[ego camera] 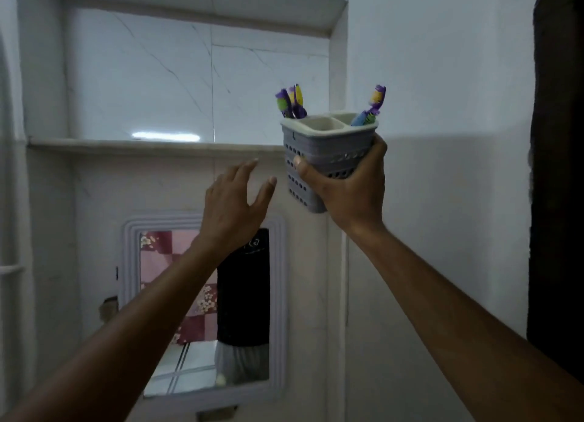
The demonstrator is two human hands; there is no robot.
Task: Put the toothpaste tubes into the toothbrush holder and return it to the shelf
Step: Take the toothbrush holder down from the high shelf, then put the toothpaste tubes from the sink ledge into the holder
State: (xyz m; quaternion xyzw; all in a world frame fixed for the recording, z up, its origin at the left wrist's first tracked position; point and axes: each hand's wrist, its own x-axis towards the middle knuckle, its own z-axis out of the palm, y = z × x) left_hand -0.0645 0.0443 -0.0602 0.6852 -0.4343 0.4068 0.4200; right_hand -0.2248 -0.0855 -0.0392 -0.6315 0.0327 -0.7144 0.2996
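My right hand [349, 189] grips a grey perforated toothbrush holder [322, 151] from below and behind, holding it upright just off the right end of the shelf [148, 145]. The holder has white inner compartments. Purple and yellow toothpaste tubes [292, 102] stick out of its back left compartment, and another tube [373, 105] leans out of the right one. The front compartment looks empty. My left hand [235, 200] is raised beside the holder with fingers spread, holding nothing, just below the shelf edge.
The shelf is the sill of a tiled wall niche [202, 74]. Below it hangs a framed mirror [205, 308] reflecting a person's torso. A white wall lies to the right, with a dark door frame [559, 169] at the far right edge.
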